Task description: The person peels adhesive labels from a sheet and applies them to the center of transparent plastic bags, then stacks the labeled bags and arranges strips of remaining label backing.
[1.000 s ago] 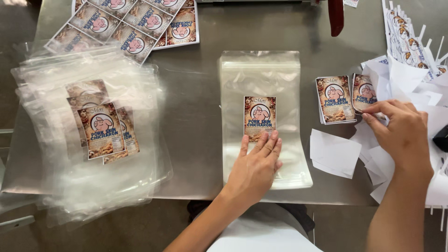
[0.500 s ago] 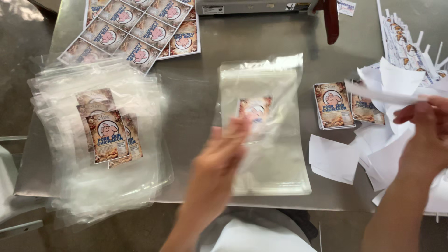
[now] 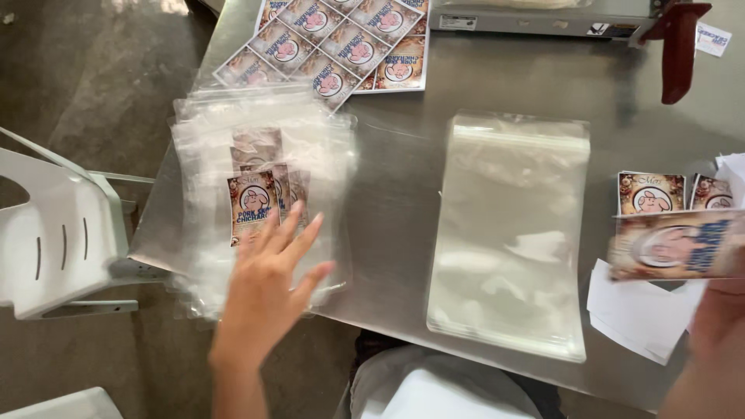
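Over a steel table (image 3: 403,194) by a white chair (image 3: 54,248), our left hand (image 3: 268,287) hovers flat and empty over the stickered bag pile (image 3: 260,194). Our right hand (image 3: 718,310) pinches a fresh sticker (image 3: 675,248) beside the blank bags (image 3: 508,233), ready for labelling.

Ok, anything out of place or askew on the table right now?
The stack of labelled bags is fanned unevenly and overhangs the table edge by the left hand. Peeled backing papers lie loose on the right.
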